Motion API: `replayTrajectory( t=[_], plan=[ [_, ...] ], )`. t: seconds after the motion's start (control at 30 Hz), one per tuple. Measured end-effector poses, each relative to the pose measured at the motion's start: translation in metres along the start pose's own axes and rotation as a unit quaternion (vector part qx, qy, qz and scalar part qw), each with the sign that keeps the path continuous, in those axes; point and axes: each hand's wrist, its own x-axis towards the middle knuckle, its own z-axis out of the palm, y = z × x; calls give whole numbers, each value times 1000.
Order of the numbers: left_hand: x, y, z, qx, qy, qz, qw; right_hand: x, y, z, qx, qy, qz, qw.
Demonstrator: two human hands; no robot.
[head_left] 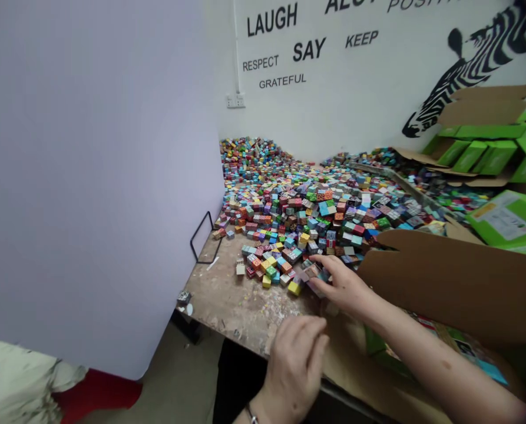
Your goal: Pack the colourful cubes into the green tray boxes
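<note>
A large heap of small printed blocks (284, 203) in many colours covers the table (227, 300). My right hand (346, 285) is at the near edge of the heap, thumb and fingers around a few slightly blurred blocks (311, 272). A yellow block (294, 288) lies just left of these. Closer to me, my left hand (294, 359) is above the table's front edge, its fingers curled together. Its palm faces away, so I cannot see whether anything is inside.
A big pale panel (99, 176) stands at the left, beside a black wire frame (201, 238). To the right are a brown cardboard flap (448, 282), an open box with printed contents, and green boxes (510, 224). A white wall with lettering rises behind.
</note>
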Motion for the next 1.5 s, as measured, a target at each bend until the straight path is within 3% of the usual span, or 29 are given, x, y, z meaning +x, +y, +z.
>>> replayTrajectory(
  t=[0.13, 0.23, 0.37, 0.5, 0.7, 0.8, 1.03, 1.27, 1.37, 1.5],
  plan=[
    [5, -14, 9, -46, 59, -171, 982, -27, -4, 3, 117, -3, 29, 993],
    [7, -22, 16, -89, 36, -232, 968, -42, -6, 11, 187, -10, 70, 980],
    [12, -25, 16, -53, -14, -201, 978, -50, -6, 14, 220, 5, 79, 972],
    [20, -24, 11, -55, -16, -194, 979, -53, -7, 11, 220, 5, 79, 972],
    [28, -27, 11, -81, -11, -194, 978, -55, -14, 24, 157, 53, -22, 986],
    [29, -31, 9, -77, -18, -192, 978, -58, -20, 25, 149, 40, -25, 988],
    [33, -37, 1, -71, -44, -158, 984, -60, -19, -7, 157, -106, 30, 981],
    [36, -39, 6, -39, -65, -114, 991, -62, -26, -26, 157, -73, 34, 984],
    [40, -43, 10, -18, -72, -89, 993, -79, -17, -62, 221, -48, 88, 970],
    [47, -52, 16, 69, -63, -37, 995, -124, 12, -127, 243, 15, 188, 951]
  ],
)
